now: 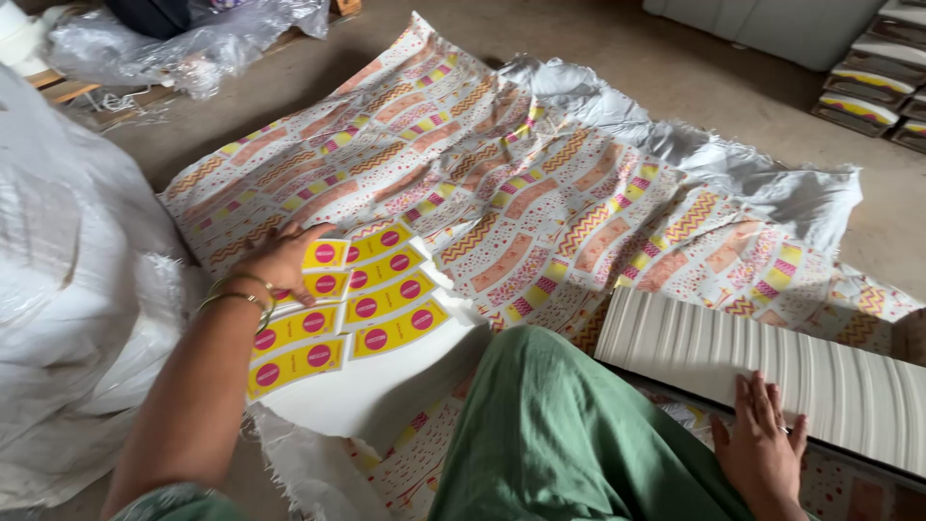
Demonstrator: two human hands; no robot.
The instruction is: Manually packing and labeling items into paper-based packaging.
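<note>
My left hand [281, 260], with bangles at the wrist, rests on a stack of curved yellow paper cutouts with pink round marks [381, 299]; its fingers press the top left pieces. The cutouts lie fanned in two columns on a white pile [386, 386]. My right hand [761, 444] lies flat, fingers spread, on the near edge of a long stack of white ribbed sheets [820, 371]. My knee in green cloth [559, 425] rises between the two hands.
A large printed sheet with orange, yellow and pink curved patterns [521, 183] covers a white sack [772, 188] on the floor. A bulky white bag [68, 289] stands at the left. Stacked cutouts [873, 82] sit at the far right, clear plastic wrap [183, 43] at the back left.
</note>
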